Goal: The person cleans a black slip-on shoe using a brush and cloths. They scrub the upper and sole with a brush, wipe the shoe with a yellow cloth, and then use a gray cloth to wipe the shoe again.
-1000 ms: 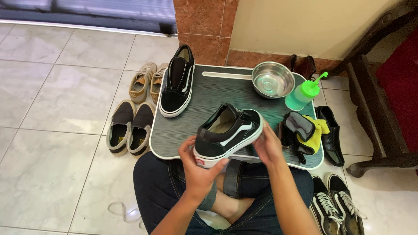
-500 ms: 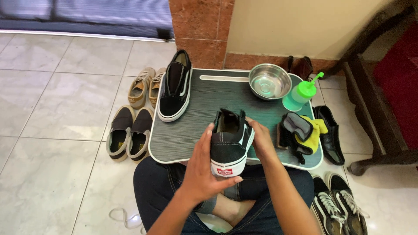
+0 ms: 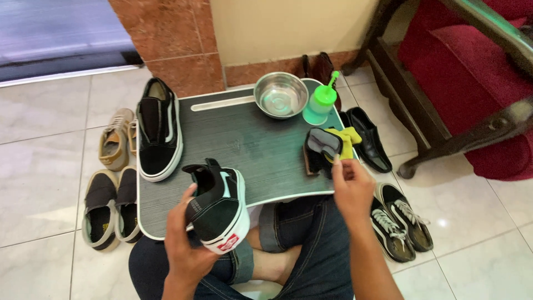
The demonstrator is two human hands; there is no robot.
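Note:
My left hand (image 3: 186, 244) grips a black sneaker with a white sole (image 3: 219, 205) by its heel end, toe pointing away, over the near edge of a dark lap table (image 3: 250, 144). My right hand (image 3: 351, 186) holds nothing; its fingers reach toward a dark brush (image 3: 321, 150) and yellow cloth (image 3: 345, 140) at the table's right side. The matching black sneaker (image 3: 159, 130) lies on the table's left part. A steel bowl (image 3: 281, 95) and a green squeeze bottle (image 3: 321, 103) stand at the far edge.
On the tiled floor to the left lie tan shoes (image 3: 115, 139) and grey slip-ons (image 3: 111, 205). Right of the table are a black dress shoe (image 3: 367, 139) and black laced sneakers (image 3: 400, 219). A wooden chair with red cushions (image 3: 472, 72) stands at right. My legs in jeans are under the table.
The sneaker turned from sideways to heel-toward-me and now sits in my left hand alone. My right hand let go and moved right toward the brush and cloth.

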